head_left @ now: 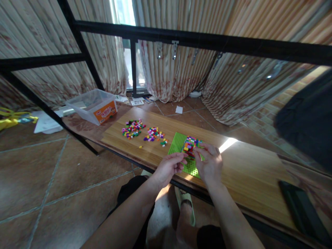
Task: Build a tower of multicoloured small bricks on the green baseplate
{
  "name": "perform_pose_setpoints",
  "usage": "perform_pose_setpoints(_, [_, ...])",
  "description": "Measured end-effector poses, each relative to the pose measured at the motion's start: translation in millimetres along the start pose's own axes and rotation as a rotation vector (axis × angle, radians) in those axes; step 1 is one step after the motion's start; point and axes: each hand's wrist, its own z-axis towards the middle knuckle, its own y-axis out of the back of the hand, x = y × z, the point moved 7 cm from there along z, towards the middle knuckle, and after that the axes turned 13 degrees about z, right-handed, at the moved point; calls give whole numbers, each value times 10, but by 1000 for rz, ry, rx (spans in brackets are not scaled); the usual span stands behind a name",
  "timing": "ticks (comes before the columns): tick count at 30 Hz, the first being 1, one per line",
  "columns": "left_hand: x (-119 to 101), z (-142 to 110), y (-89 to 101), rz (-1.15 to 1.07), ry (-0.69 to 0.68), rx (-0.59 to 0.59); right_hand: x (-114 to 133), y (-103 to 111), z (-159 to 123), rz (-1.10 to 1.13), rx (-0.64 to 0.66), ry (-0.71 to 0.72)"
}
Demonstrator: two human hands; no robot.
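Note:
A green studded baseplate (pixel 177 142) lies on the wooden board, and a block of multicoloured toy bricks (pixel 190 143) is built up on it. My right hand (pixel 209 162) is at the right side of that block, its thumb and fingers pinched together against the bricks. Whatever the right fingertips hold is hidden. My left hand (pixel 169 168) hovers over the plate's near left edge, fingers curled and thumb closed towards them. Something tiny may be in the left fingertips, but it is too small to make out.
Left of the plate are two heaps of loose bricks (pixel 132 129) (pixel 153 134) and a single yellow brick (pixel 140 147). Further left stands a clear plastic bin (pixel 90 103) with an orange label. A dark flat object (pixel 302 207) lies at the right end. A black metal frame (pixel 181 34) crosses above.

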Motion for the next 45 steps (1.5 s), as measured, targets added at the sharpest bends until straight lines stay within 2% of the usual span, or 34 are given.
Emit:
perform_pose_setpoints(14, [3,3,43,4,0,-4,71,-31,-131,-136,19,112])
perform_pose_setpoints(22, [7,-6,42,10,-2,-12,81,-46,-122,-123,30,107])
perform_pose_setpoints(34, [82,9,110,69,25,-62,53,-113,-177,-70,82,14])
perform_pose_setpoints(45, [92,-2,140,68,30,-105,-58,-36,-186,133,-28,-182])
